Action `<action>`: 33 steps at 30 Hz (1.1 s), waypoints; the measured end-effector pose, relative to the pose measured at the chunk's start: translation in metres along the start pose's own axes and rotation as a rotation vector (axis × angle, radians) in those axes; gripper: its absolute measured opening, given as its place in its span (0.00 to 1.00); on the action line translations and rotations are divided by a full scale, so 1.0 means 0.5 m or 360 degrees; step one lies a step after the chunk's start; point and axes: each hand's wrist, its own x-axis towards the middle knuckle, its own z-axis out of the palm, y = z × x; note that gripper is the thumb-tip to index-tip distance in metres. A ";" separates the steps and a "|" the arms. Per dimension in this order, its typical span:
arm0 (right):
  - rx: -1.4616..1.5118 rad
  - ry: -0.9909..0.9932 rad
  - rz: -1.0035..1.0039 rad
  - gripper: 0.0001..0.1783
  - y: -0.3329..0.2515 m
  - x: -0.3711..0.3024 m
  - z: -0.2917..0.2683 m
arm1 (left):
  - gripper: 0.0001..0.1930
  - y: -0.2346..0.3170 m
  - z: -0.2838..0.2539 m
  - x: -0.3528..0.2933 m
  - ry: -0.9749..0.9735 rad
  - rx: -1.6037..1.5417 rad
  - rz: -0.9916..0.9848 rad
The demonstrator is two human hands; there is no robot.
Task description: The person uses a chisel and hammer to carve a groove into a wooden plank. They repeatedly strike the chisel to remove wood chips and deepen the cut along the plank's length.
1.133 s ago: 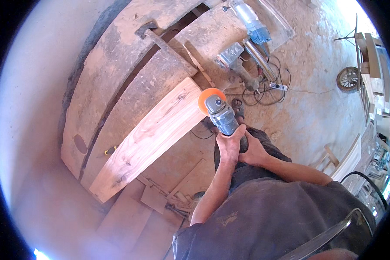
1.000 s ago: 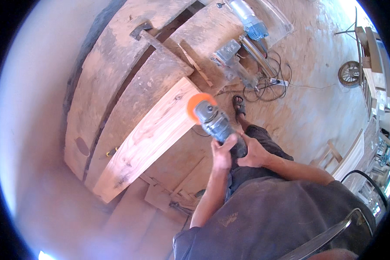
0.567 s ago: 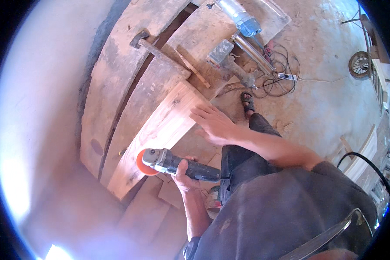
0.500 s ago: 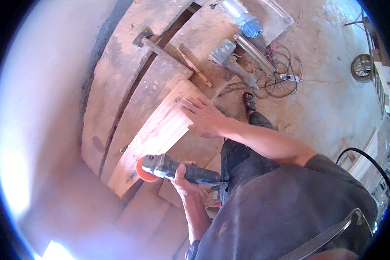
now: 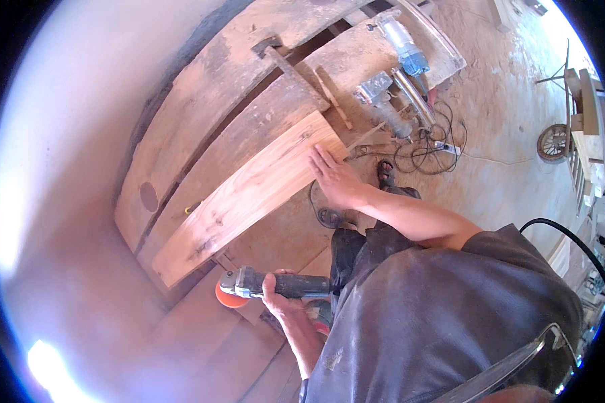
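Note:
My left hand (image 5: pixel 280 300) grips the dark body of an angle grinder (image 5: pixel 262 285) with an orange disc (image 5: pixel 227 296), held low just off the near end of a fresh reddish wooden plank (image 5: pixel 245 195). My right hand (image 5: pixel 334 178) lies flat, fingers spread, on the far right end of that plank. The plank rests slanted on a worn wooden workbench (image 5: pixel 202 127).
A hammer-like tool (image 5: pixel 286 64), a wooden stick (image 5: pixel 333 97) and two power tools (image 5: pixel 390 101) with tangled cables (image 5: pixel 427 151) lie at the bench's far end. A small wheel (image 5: pixel 553 142) stands on the dusty floor at right. Boards lie below the bench.
The grinder went from the plank's far end, held with both hands, down to its near end in my left hand alone. My right hand let go and settled on the plank.

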 end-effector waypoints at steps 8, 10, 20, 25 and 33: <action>-0.0322 -0.0017 0.0276 0.45 -0.111 -0.038 0.032 | 0.16 0.099 -0.208 0.134 -0.0062 -0.0186 0.0045; -0.0341 -0.0138 0.0301 0.49 -0.141 -0.032 0.005 | 0.16 0.129 -0.240 0.153 0.0080 -0.0231 0.0127; -0.0191 -0.0231 0.0469 0.53 -0.223 -0.016 -0.014 | 0.16 0.190 -0.332 0.170 0.0306 -0.0264 0.0232; 0.0436 -0.0161 0.0080 0.44 -0.306 -0.004 -0.008 | 0.18 0.163 -0.380 0.176 0.0623 -0.0244 0.0351; 0.0044 -0.0087 -0.0176 0.40 -0.166 0.001 0.000 | 0.14 0.190 -0.455 0.063 0.0825 -0.0430 0.0286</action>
